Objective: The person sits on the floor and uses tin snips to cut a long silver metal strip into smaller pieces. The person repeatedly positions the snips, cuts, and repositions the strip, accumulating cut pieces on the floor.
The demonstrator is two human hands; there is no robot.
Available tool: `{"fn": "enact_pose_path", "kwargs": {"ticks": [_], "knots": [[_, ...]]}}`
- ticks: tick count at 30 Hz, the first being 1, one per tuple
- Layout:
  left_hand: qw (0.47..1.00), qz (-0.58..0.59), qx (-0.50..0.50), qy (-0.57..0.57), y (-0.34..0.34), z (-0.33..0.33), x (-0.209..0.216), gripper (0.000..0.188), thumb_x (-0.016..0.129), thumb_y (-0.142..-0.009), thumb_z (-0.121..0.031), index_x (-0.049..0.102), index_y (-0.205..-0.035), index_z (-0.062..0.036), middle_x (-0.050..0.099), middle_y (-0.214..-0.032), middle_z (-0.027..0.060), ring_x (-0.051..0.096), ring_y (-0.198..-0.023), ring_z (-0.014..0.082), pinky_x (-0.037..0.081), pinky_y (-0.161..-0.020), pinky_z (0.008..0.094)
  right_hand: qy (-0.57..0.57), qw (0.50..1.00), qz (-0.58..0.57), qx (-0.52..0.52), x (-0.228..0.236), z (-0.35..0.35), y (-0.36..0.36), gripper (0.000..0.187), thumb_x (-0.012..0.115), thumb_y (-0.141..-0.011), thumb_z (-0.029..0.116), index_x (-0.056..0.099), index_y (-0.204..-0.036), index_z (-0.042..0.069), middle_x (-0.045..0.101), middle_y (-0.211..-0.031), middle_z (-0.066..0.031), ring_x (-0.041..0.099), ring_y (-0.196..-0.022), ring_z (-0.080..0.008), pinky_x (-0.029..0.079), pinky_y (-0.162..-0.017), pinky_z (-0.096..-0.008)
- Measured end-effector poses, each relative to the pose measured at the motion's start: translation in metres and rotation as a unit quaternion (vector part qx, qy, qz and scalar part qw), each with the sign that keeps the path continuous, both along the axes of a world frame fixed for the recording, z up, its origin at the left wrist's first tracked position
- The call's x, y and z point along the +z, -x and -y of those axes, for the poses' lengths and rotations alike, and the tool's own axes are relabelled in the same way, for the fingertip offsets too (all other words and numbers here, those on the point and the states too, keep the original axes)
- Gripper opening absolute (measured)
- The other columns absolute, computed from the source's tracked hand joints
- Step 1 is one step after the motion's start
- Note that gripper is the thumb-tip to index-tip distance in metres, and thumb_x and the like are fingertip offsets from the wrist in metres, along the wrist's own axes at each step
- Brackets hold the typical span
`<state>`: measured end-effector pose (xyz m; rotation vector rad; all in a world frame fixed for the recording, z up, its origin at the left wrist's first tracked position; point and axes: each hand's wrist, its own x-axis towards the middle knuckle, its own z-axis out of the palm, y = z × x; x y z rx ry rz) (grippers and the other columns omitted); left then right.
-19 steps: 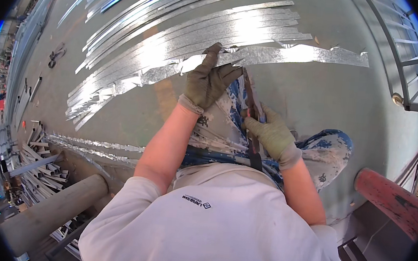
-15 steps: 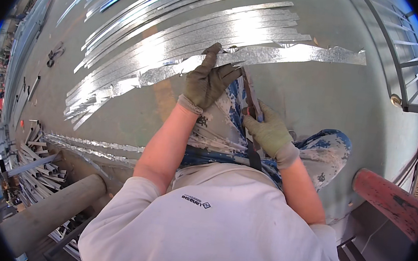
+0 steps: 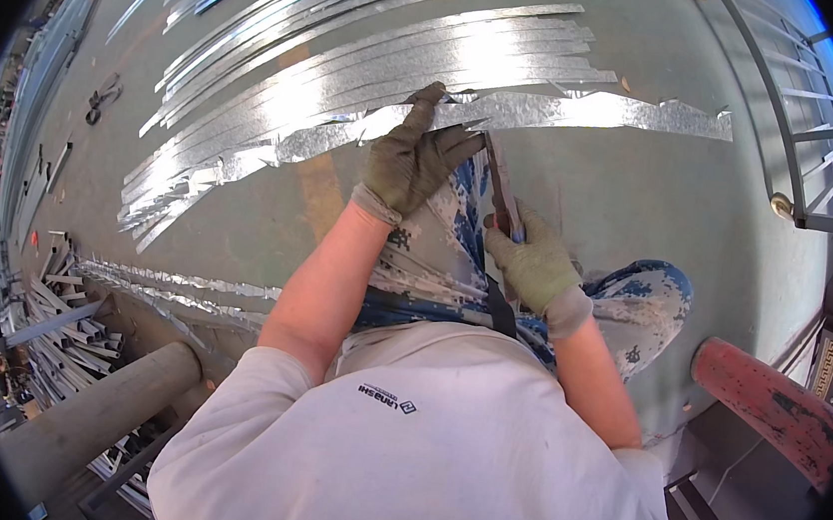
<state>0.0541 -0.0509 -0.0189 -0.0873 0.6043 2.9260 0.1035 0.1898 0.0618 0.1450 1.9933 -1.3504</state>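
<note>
My left hand (image 3: 407, 167), in a brown-green work glove, grips the near edge of a long jagged strip of shiny sheet metal (image 3: 591, 114). One finger lies up across the strip, and the other fingers point right beside a bent, torn flap. My gloved right hand (image 3: 537, 262) is closed round the lower end of a long, worn metal hand tool (image 3: 501, 183). Its two narrow arms look like tin snips, with red and blue near my grip. The tool's far tip is at the strip's near edge, right by my left fingertips; whether it touches cannot be made out.
More flat metal strips (image 3: 385, 62) lie beyond on the grey-green floor. Scissor-like snips (image 3: 101, 101) rest far left. Offcuts (image 3: 69, 332) are heaped left, beside a thick tan cylinder (image 3: 117, 407). A worn red cylinder (image 3: 764, 399) lies right; a metal frame (image 3: 795, 126) stands far right.
The view has shifted slightly, moving the surroundings a little in the picture. Both hands keep their holds, and the strip and the tool stay in nearly the same position.
</note>
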Motion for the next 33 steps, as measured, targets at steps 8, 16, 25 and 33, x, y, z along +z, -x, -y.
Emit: {"fn": "enact_pose_path", "kwargs": {"ticks": [8, 16, 25, 33], "knots": [[0.999, -0.023, -0.014, -0.019, 0.002, 0.003, -0.007, 0.04, 0.054, -0.123, -0.029, 0.061, -0.158, -0.0114, 0.068, -0.156, 0.0129, 0.073, -0.134, 0.0419, 0.056, -0.122, 0.0605, -0.001, 0.998, -0.061, 0.002, -0.017, -0.001, 0.003, 0.043, 0.074, -0.106, 0.027, 0.069, -0.142, 0.005, 0.071, -0.091, -0.0058, 0.062, -0.068, -0.013, 0.053, -0.06, -0.034], [0.998, -0.052, -0.009, -0.02, 0.002, 0.003, -0.01, 0.034, 0.055, -0.122, -0.021, 0.066, -0.152, -0.0116, 0.074, -0.15, 0.0112, 0.067, -0.146, 0.0435, 0.055, -0.125, 0.0613, 0.067, 0.998, -0.008, -0.01, -0.007, -0.005, 0.006, 0.03, 0.073, -0.107, 0.022, 0.072, -0.131, 0.004, 0.072, -0.089, -0.0071, 0.061, -0.069, -0.0138, 0.053, -0.064, -0.0336], [0.994, -0.08, -0.018, -0.066, 0.0, 0.006, -0.019, 0.031, 0.056, -0.121, -0.015, 0.063, -0.15, -0.0088, 0.075, -0.145, 0.0125, 0.062, -0.15, 0.0459, 0.047, -0.131, 0.0663, 0.332, 0.915, 0.197, -0.119, 0.007, -0.008, -0.003, 0.046, 0.079, -0.105, 0.014, 0.07, -0.147, -0.001, 0.079, -0.107, -0.0103, 0.078, -0.086, -0.0191, 0.065, -0.077, -0.0346], [0.995, -0.033, -0.008, -0.092, 0.0, 0.003, -0.018, 0.042, 0.055, -0.121, -0.02, 0.06, -0.162, -0.0141, 0.061, -0.167, 0.0173, 0.057, -0.156, 0.0448, 0.047, -0.131, 0.0628, 0.445, 0.861, 0.228, -0.09, -0.023, -0.012, -0.003, 0.06, 0.081, -0.103, 0.017, 0.063, -0.156, -0.001, 0.08, -0.121, -0.0147, 0.081, -0.097, -0.0242, 0.067, -0.086, -0.0402]]}}
